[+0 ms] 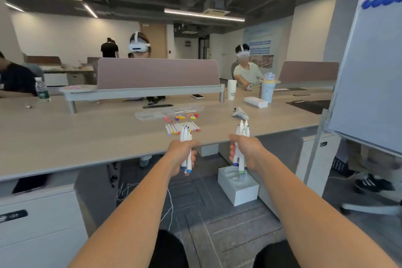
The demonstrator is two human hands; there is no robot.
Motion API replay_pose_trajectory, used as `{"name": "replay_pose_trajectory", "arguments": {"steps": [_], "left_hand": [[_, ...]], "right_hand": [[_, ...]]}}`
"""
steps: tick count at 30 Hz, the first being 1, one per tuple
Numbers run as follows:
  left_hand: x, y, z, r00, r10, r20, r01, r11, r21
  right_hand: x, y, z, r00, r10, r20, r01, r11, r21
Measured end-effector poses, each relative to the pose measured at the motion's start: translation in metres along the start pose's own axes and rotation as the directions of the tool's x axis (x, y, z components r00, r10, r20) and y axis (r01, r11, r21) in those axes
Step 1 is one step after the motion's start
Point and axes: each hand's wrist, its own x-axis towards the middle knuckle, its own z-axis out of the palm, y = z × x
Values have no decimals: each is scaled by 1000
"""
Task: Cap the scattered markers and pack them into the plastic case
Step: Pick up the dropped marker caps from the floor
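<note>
My left hand (181, 155) grips a bunch of white markers (186, 137) held upright in front of the table's near edge. My right hand (245, 151) grips a second bunch of white markers (242, 131), tips up, coloured ends down. On the table beyond lies a row of markers (174, 129) side by side. Behind them several loose coloured caps (185, 116) are scattered. The clear plastic case (156, 113) lies open past the caps.
A white controller (239, 113) rests on the table to the right. A paper cup (231, 89), a bottle (267, 91) and a white box (255, 102) stand further back. A whiteboard (369, 67) leans at the right. A white box (238, 185) sits on the floor. People sit behind a desk divider (156, 74).
</note>
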Motion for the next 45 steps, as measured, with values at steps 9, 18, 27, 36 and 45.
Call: {"name": "replay_pose_trajectory", "arguments": {"steps": [9, 18, 27, 36, 45], "left_hand": [[110, 15, -62, 956, 141, -257, -120, 988, 96], [179, -2, -122, 799, 316, -512, -178, 937, 300], [237, 15, -130, 776, 322, -542, -189, 939, 288], [275, -8, -126, 823, 231, -518, -70, 948, 310], [271, -4, -119, 775, 196, -600, 52, 927, 371]], "right_hand": [[116, -5, 57, 992, -122, 31, 119, 989, 82], [207, -16, 119, 969, -228, -99, 228, 974, -7], [269, -30, 121, 918, -365, -157, 338, 925, -174], [323, 8, 117, 960, -273, -65, 249, 935, -253], [331, 3, 107, 968, -251, -9, 223, 874, -431]]}}
